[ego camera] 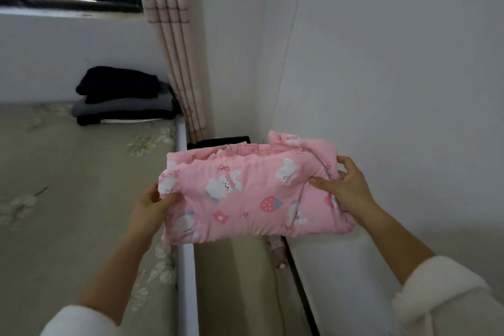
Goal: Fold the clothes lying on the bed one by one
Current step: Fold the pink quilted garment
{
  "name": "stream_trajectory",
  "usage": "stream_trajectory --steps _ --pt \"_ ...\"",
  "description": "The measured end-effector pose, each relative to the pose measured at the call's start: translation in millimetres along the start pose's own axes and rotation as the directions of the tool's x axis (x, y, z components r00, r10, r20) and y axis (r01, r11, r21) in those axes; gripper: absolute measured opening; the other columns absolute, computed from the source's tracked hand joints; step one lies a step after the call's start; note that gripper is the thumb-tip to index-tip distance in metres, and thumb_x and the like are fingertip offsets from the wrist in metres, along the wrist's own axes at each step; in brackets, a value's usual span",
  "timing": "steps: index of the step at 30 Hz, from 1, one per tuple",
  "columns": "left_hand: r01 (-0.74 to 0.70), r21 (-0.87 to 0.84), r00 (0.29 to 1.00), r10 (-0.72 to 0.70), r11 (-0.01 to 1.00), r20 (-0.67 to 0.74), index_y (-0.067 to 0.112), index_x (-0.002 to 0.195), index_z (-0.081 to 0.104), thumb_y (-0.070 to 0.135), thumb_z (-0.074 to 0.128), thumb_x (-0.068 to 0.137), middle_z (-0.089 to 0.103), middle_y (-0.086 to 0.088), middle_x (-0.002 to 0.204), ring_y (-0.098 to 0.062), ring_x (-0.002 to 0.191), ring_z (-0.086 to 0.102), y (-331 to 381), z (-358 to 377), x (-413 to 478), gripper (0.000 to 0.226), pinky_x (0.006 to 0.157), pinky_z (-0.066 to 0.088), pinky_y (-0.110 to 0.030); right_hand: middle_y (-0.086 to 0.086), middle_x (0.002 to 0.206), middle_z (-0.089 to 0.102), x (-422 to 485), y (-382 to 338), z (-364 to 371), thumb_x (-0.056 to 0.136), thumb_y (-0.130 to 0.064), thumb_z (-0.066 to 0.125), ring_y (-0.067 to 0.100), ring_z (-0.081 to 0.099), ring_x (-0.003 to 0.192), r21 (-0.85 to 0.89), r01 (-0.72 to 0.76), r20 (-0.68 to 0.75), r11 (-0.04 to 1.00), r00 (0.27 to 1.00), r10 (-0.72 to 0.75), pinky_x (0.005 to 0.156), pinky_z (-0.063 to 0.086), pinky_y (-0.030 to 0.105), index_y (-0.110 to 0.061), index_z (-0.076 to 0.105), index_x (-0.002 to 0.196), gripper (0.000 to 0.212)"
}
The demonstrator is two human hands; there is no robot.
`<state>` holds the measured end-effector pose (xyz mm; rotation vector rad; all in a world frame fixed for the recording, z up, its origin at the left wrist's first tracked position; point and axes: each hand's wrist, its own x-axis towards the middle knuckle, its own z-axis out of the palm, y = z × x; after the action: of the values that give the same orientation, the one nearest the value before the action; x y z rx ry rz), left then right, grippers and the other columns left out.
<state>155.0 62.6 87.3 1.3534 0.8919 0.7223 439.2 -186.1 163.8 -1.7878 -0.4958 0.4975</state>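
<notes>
A folded pink padded garment [245,194] with white bunnies and strawberries is held up in the air over the gap beside the bed. My left hand [152,204] grips its left end, thumb on top. My right hand [346,188] grips its right end, fingers curled round the edge. A stack of folded dark and grey clothes [122,95] sits at the far corner of the bed [68,185], under the window.
The bed's white edge [186,267] runs below the garment. A narrow floor gap lies between the bed and the white wall [381,90] on the right. A striped curtain [174,49] hangs in the corner. A black item [218,142] sits behind the garment.
</notes>
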Motion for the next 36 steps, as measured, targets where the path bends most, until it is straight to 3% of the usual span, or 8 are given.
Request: stream_trajectory --steps 7,17,21,25,28,31,36 --pt "0.015 -0.013 0.981 -0.017 1.0 -0.194 0.009 0.117 0.063 0.009 0.069 0.083 0.07 -0.008 0.103 -0.018 0.086 0.067 8.8 7.9 103.5 0.034 0.068 0.051 -0.026 -0.001 0.084 0.071 155.9 -8.1 57.0 0.061 -0.009 0.089 -0.001 0.067 0.062 0.0 0.023 0.139 1.0 0.99 -0.023 0.052 0.049 0.014 -0.022 0.053 0.111 0.063" --pt "0.035 -0.007 0.928 -0.035 0.999 -0.372 0.013 0.112 0.064 0.008 0.069 0.083 0.07 -0.008 0.1 -0.019 0.086 0.065 45.4 12.6 254.6 0.029 0.068 0.049 -0.027 -0.001 0.093 0.07 359.0 -47.2 144.2 0.058 -0.019 0.091 0.012 0.069 0.078 -0.002 0.04 0.316 0.999 0.948 -0.037 0.063 0.051 0.025 -0.029 0.054 0.113 0.067" --pt "0.047 0.004 0.878 -0.039 0.999 -0.477 0.011 0.108 0.066 0.008 0.069 0.083 0.07 -0.008 0.098 -0.02 0.085 0.066 60.0 -2.7 303.9 0.025 0.066 0.05 -0.026 0.002 0.09 0.071 418.0 -65.6 195.5 0.058 -0.019 0.091 0.017 0.069 0.077 -0.011 0.066 0.371 0.998 0.927 -0.058 0.067 0.055 0.032 -0.035 0.055 0.099 0.056" --pt "0.032 0.028 0.85 -0.013 0.999 -0.527 0.016 0.102 0.067 0.01 0.069 0.084 0.071 -0.006 0.095 -0.021 0.086 0.066 75.0 -20.5 357.7 0.019 0.069 0.054 -0.029 -0.001 0.091 0.068 469.9 -78.7 252.4 0.062 -0.017 0.089 0.015 0.067 0.077 -0.007 0.072 0.407 0.997 0.911 -0.063 0.065 0.053 0.031 -0.029 0.051 0.11 0.062" --pt "0.04 0.061 0.84 0.0 0.997 -0.543 0.012 0.105 0.067 0.012 0.069 0.085 0.071 -0.01 0.1 -0.025 0.091 0.067 80.3 -46.4 406.8 0.02 0.079 0.057 -0.041 -0.004 0.091 0.067 510.5 -87.8 300.6 0.062 -0.016 0.088 0.009 0.067 0.07 0.001 0.06 0.431 0.998 0.901 -0.054 0.052 0.05 0.023 -0.028 0.051 0.112 0.063" --pt "0.058 0.078 0.839 -0.006 0.995 -0.544 0.02 0.101 0.069 0.016 0.07 0.085 0.072 -0.007 0.097 -0.023 0.088 0.068 76.0 -82.6 462.4 0.017 0.077 0.058 -0.039 0.0 0.091 0.067 551.4 -93.0 355.9 0.062 -0.016 0.088 0.004 0.067 0.06 0.0 0.02 0.449 1.0 0.894 -0.018 0.043 0.047 0.016 -0.026 0.051 0.114 0.064" --pt "0.12 0.049 0.802 -0.067 0.992 -0.593 0.028 0.091 0.068 0.018 0.071 0.083 0.072 0.001 0.087 -0.014 0.077 0.067 71.7 -153.1 561.7 0.013 0.061 0.051 -0.023 -0.004 0.106 0.063 607.9 -105.7 461.9 0.064 -0.023 0.087 0.018 0.065 0.09 -0.039 -0.072 0.505 0.997 0.859 0.082 0.061 0.049 0.029 -0.028 0.048 0.119 0.068"
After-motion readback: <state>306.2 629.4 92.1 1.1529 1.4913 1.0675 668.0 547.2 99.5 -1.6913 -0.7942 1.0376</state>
